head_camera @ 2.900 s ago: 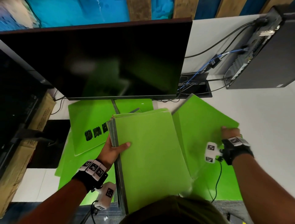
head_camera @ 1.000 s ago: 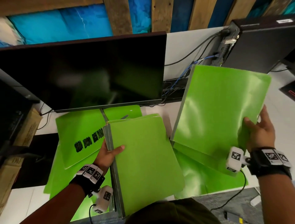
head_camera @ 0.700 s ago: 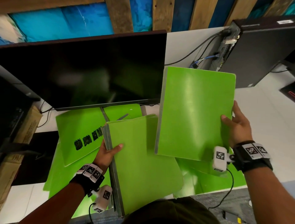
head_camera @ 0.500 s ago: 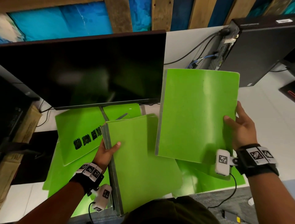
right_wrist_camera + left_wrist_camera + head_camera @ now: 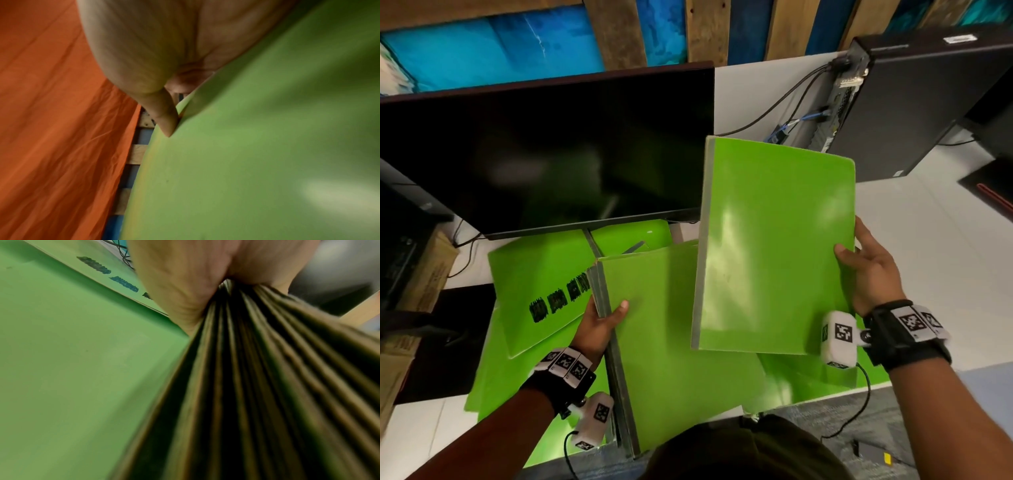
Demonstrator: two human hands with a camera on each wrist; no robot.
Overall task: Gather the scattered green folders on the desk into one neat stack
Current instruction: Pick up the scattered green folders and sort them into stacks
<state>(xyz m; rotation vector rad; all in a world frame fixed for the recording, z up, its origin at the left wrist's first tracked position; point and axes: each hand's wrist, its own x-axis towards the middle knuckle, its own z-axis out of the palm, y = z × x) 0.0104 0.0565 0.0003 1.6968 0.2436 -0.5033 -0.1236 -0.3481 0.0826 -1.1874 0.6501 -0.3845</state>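
My left hand (image 5: 602, 317) grips the spine edge of a stack of green folders (image 5: 671, 342), thumb on top; the left wrist view shows their layered edges (image 5: 257, 386) pinched in my left hand (image 5: 205, 280). My right hand (image 5: 866, 270) holds a single green folder (image 5: 774, 250) by its right edge, raised and tilted above the desk, just right of the stack. In the right wrist view my right hand (image 5: 164, 65) has its thumb pressing the folder (image 5: 267, 146). A folder with black scribbles (image 5: 541, 287) lies at the left, and more folders (image 5: 818, 377) lie under the raised one.
A large dark monitor (image 5: 544, 154) stands behind the folders, its stand between them. A black computer tower (image 5: 928, 102) with cables sits at the back right on the white desk (image 5: 945, 274). A cardboard box (image 5: 424, 281) is at the far left.
My right hand lifted one folder off the desk at the right and carried it leftward toward the stack. The left hand kept its grip on the stack.
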